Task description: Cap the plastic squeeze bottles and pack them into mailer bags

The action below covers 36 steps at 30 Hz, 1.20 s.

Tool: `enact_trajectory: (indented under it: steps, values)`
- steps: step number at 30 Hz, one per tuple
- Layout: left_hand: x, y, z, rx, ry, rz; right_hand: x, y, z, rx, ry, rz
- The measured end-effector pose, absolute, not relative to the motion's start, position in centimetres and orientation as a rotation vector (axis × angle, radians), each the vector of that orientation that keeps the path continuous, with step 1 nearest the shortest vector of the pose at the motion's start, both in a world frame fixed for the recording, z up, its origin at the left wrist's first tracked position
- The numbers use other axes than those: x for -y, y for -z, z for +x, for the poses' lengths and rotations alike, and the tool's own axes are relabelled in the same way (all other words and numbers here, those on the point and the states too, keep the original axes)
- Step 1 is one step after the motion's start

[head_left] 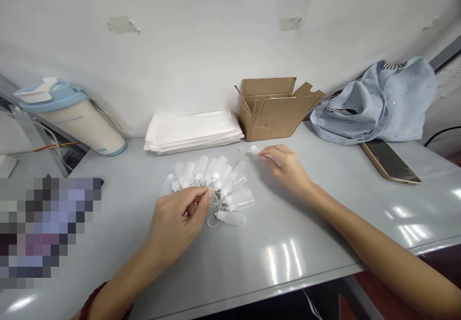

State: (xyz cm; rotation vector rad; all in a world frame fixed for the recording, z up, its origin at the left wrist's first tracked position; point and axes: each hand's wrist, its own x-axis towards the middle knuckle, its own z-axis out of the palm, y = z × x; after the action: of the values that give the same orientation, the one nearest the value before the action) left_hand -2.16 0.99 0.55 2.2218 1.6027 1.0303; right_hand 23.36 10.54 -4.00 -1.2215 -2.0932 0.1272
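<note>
Several small translucent squeeze bottles (pixel 237 199) lie fanned out in a half ring on the grey table, their white caps turned inward. Thin cords loop out near some of the caps. Over the near left part of this fan is my left hand (pixel 180 219), thumb and forefinger pinched together; whatever is between the fingertips is too small to make out. Farther back and to the right, my right hand (pixel 288 166) grips one small squeeze bottle (pixel 254 150) by its body, held low above the table. Its white neck and thin tip point left, and my fingers hide part of the body.
Behind the bottles lies a stack of white paper sleeves (pixel 194 130) beside an open cardboard box (pixel 277 116). A pale blue cloth (pixel 370 106) and a phone (pixel 391 161) sit at right. A tumbler (pixel 77 118) leans at left, behind a pixelated area.
</note>
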Motion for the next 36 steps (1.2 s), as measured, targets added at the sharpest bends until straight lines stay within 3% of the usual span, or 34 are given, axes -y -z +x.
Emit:
enact_trajectory:
  steps: [9,15,36]
  values:
    - [-1.4,-0.7,-2.3,-1.598,-0.986,1.832,-5.9,-0.1,21.6,1.935,-0.419,-1.062]
    - [-1.2,-0.5,-2.1,-1.534,-0.895,1.918,-4.2,-0.5,20.6,1.965,-0.69,-0.975]
    - [-0.9,-0.1,-2.2,-1.451,-0.82,2.005,-4.2,-0.6,20.2,1.838,-0.908,-1.09]
